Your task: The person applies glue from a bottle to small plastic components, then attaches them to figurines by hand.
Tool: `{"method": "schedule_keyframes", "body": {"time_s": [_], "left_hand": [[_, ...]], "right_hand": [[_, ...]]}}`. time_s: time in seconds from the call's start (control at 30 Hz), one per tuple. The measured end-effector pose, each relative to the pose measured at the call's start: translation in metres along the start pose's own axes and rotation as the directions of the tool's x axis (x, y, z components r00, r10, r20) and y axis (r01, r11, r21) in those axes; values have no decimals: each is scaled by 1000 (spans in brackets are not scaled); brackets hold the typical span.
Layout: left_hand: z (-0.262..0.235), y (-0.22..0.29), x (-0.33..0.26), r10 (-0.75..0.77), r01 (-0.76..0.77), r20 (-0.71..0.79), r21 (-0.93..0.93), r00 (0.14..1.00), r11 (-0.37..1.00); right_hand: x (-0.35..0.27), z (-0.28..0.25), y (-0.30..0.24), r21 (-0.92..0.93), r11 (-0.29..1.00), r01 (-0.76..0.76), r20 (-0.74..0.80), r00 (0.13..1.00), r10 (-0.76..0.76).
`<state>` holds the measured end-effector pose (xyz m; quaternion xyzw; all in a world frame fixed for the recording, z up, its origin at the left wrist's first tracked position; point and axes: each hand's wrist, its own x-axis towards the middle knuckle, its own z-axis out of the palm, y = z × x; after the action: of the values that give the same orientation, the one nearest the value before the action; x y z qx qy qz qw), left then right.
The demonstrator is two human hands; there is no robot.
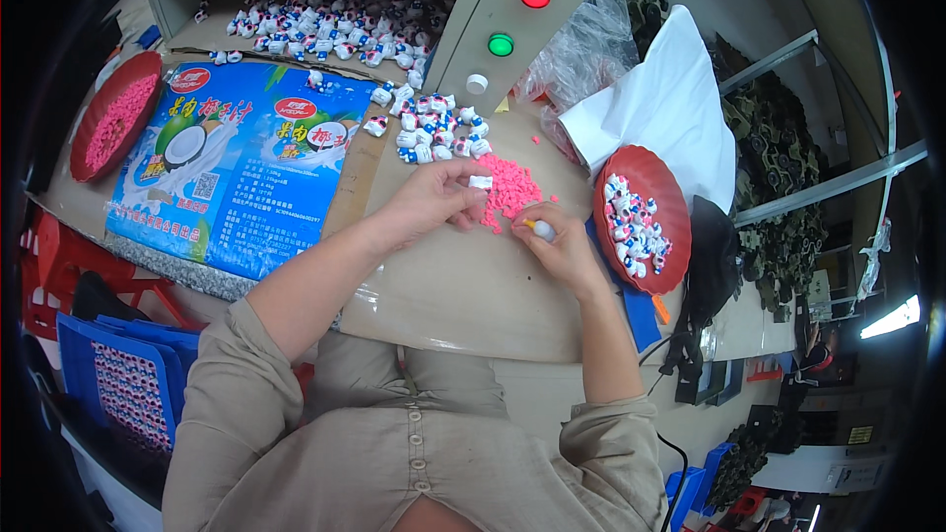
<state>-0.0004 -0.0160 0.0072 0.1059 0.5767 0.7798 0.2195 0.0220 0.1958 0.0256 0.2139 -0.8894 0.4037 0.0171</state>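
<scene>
My left hand pinches a small white plastic piece between thumb and fingers. To its right, my right hand is closed around a small white bottle with a yellow tip, tilted toward the left hand. Between and just beyond both hands lies a loose heap of tiny pink pieces on the brown tabletop. Behind my left hand sits a pile of small white figures with blue and dark parts.
A red dish of small figures stands right, beside a white sheet. Far left is another red dish with pink pieces, next to blue printed cardboard. A grey machine housing with buttons stands behind, many figures inside.
</scene>
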Motion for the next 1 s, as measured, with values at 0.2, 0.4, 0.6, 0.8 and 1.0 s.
{"method": "schedule_keyframes", "body": {"time_s": [0.2,0.4,0.6,0.8,1.0], "left_hand": [[1,-5,0,15,-14,46,-36,999,999],[2,-4,-1,32,-36,70,70,997,997],[5,-10,-1,69,-79,112,87,991,993],[4,-13,-2,70,-85,134,110,988,990],[5,-11,-4,34,-47,118,105,992,993]], "right_hand": [[18,19,-18,565,795,-221,-48,953,299],[17,30,-12,870,454,-193,4,923,384],[14,31,-13,860,435,-268,117,932,343],[13,33,-13,815,512,-273,92,932,351],[12,36,-20,774,564,-289,36,908,417]]}}
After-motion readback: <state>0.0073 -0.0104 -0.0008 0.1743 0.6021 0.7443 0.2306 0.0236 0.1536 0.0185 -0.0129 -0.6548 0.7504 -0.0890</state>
